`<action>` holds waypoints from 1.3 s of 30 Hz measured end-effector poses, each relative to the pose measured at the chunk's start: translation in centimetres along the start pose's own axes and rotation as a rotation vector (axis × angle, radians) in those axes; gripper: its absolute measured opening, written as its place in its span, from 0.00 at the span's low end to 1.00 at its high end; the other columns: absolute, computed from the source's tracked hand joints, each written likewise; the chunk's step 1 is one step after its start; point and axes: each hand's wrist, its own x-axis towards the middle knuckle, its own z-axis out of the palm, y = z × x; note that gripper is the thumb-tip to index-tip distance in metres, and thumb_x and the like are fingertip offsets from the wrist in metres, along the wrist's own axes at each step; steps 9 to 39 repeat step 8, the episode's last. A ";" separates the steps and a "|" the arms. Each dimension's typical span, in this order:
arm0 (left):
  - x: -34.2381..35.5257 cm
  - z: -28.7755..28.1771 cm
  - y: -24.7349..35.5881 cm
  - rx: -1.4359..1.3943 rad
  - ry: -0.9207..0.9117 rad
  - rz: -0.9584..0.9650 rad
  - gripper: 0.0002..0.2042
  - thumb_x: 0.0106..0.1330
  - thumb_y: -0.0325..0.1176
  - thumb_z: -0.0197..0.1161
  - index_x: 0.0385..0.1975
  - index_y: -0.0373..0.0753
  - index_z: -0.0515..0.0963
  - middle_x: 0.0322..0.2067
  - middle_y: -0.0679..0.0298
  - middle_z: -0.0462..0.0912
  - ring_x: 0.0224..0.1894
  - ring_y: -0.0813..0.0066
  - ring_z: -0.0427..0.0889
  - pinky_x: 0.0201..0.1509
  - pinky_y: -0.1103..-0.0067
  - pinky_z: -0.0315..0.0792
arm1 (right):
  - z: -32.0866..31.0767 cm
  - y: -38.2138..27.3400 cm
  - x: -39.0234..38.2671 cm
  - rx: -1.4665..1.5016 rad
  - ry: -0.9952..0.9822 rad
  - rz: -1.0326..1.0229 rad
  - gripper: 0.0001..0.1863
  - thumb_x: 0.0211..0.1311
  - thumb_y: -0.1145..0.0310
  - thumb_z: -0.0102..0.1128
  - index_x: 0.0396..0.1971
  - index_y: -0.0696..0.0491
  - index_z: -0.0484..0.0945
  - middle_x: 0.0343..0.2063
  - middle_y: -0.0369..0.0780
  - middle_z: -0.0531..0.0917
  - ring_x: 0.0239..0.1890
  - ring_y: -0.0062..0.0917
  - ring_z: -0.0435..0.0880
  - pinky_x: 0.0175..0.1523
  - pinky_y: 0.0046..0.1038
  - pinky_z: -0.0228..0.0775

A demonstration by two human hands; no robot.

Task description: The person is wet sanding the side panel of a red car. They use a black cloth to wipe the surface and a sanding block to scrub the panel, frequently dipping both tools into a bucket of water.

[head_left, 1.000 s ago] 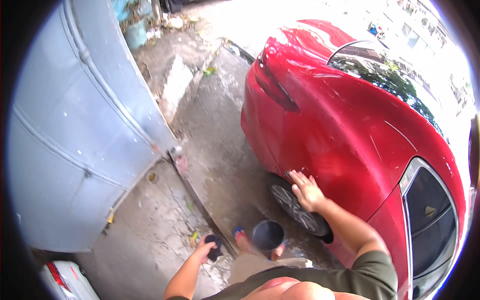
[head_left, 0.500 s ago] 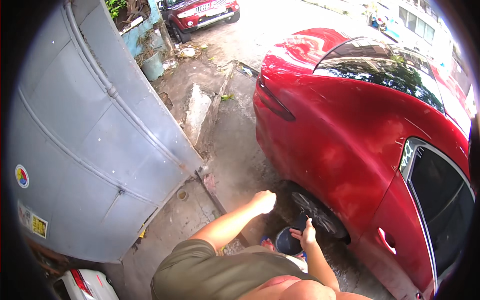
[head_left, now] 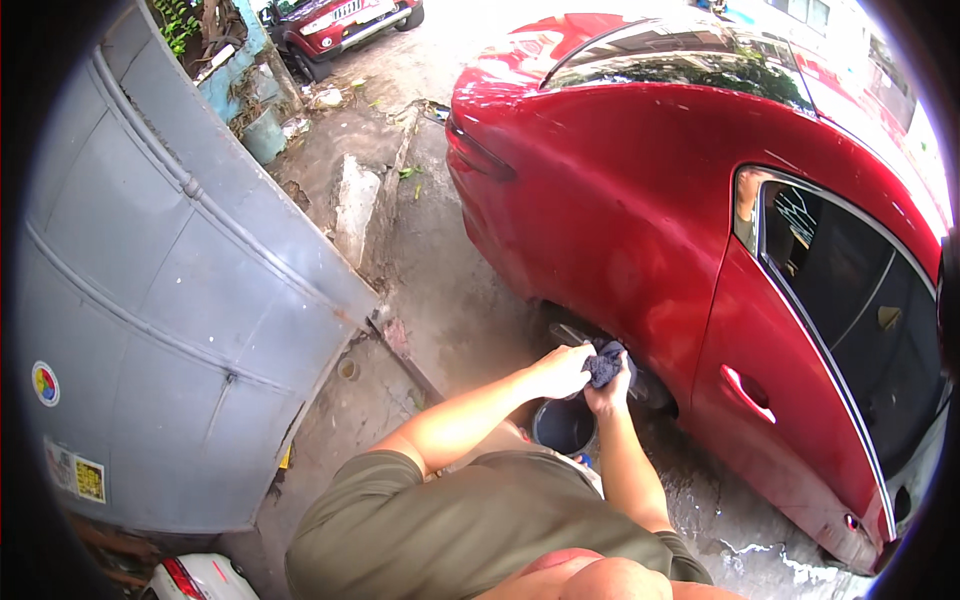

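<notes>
A dark, bunched-up cloth (head_left: 603,367) is gripped between my two hands in front of the red car's rear wheel (head_left: 654,390). My left hand (head_left: 562,372) is closed on its left side, knuckles up. On the other side my right hand (head_left: 611,388) wraps around it from below, with its fingers partly hidden. Just below my hands stands a dark bucket (head_left: 562,447), apart from the cloth. The red car (head_left: 620,220) fills the right side, with its rear flank close to my hands.
A grey metal gate (head_left: 150,330) rises at the left. The concrete floor (head_left: 440,330) is wet near the car. A small container (head_left: 348,369) sits by the gate's foot. Another red vehicle (head_left: 345,25) is parked at the back, and part of a white car (head_left: 200,580) shows at lower left.
My hands, earlier apart, have come together on the dark cloth. The right hand's fingers, spread before, have closed. The view has shifted, showing more of the car's side.
</notes>
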 end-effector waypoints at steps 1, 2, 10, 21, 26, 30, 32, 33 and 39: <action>-0.4 0.2 0.2 -0.021 -0.035 -0.025 0.23 0.61 0.27 0.63 0.58 0.35 0.73 0.45 0.42 0.85 0.50 0.44 0.85 0.54 0.58 0.78 | 0.7 -0.6 -0.3 0.034 -0.032 -0.031 0.29 0.79 0.39 0.41 0.54 0.50 0.77 0.46 0.45 0.85 0.49 0.38 0.83 0.58 0.45 0.75; -0.9 0.3 0.0 -0.024 -0.037 -0.022 0.23 0.61 0.27 0.63 0.58 0.35 0.73 0.45 0.42 0.85 0.50 0.44 0.85 0.54 0.58 0.78 | 0.9 -1.0 -0.5 0.065 -0.051 -0.099 0.29 0.78 0.39 0.43 0.55 0.50 0.77 0.44 0.46 0.85 0.47 0.39 0.84 0.56 0.45 0.76; -2.7 -0.7 -3.6 0.111 -0.284 -0.043 0.55 0.53 0.35 0.79 0.79 0.39 0.48 0.70 0.42 0.67 0.72 0.46 0.68 0.74 0.60 0.68 | 3.3 -1.7 -3.6 -0.287 -0.011 -0.077 0.23 0.72 0.44 0.59 0.47 0.51 0.76 0.25 0.44 0.82 0.30 0.37 0.83 0.41 0.38 0.80; -2.7 -0.7 -3.6 0.111 -0.284 -0.043 0.55 0.53 0.35 0.79 0.79 0.39 0.48 0.70 0.42 0.67 0.72 0.46 0.68 0.74 0.60 0.68 | 3.3 -1.7 -3.6 -0.287 -0.011 -0.077 0.23 0.72 0.44 0.59 0.47 0.51 0.76 0.25 0.44 0.82 0.30 0.37 0.83 0.41 0.38 0.80; -2.7 -0.7 -3.6 0.111 -0.284 -0.043 0.55 0.53 0.35 0.79 0.79 0.39 0.48 0.70 0.42 0.67 0.72 0.46 0.68 0.74 0.60 0.68 | 3.3 -1.7 -3.6 -0.287 -0.011 -0.077 0.23 0.72 0.44 0.59 0.47 0.51 0.76 0.25 0.44 0.82 0.30 0.37 0.83 0.41 0.38 0.80; -2.7 -0.7 -3.6 0.111 -0.284 -0.043 0.55 0.53 0.35 0.79 0.79 0.39 0.48 0.70 0.42 0.67 0.72 0.46 0.68 0.74 0.60 0.68 | 3.3 -1.7 -3.6 -0.287 -0.011 -0.077 0.23 0.72 0.44 0.59 0.47 0.51 0.76 0.25 0.44 0.82 0.30 0.37 0.83 0.41 0.38 0.80; -2.7 -0.7 -3.6 0.111 -0.284 -0.043 0.55 0.53 0.35 0.79 0.79 0.39 0.48 0.70 0.42 0.67 0.72 0.46 0.68 0.74 0.60 0.68 | 3.3 -1.7 -3.6 -0.287 -0.011 -0.077 0.23 0.72 0.44 0.59 0.47 0.51 0.76 0.25 0.44 0.82 0.30 0.37 0.83 0.41 0.38 0.80; -2.7 -0.7 -3.6 0.111 -0.284 -0.043 0.55 0.53 0.35 0.79 0.79 0.39 0.48 0.70 0.42 0.67 0.72 0.46 0.68 0.74 0.60 0.68 | 3.3 -1.7 -3.6 -0.287 -0.011 -0.077 0.23 0.72 0.44 0.59 0.47 0.51 0.76 0.25 0.44 0.82 0.30 0.37 0.83 0.41 0.38 0.80; -2.7 -0.7 -3.6 0.111 -0.284 -0.043 0.55 0.53 0.35 0.79 0.79 0.39 0.48 0.70 0.42 0.67 0.72 0.46 0.68 0.74 0.60 0.68 | 3.3 -1.7 -3.6 -0.287 -0.011 -0.077 0.23 0.72 0.44 0.59 0.47 0.51 0.76 0.25 0.44 0.82 0.30 0.37 0.83 0.41 0.38 0.80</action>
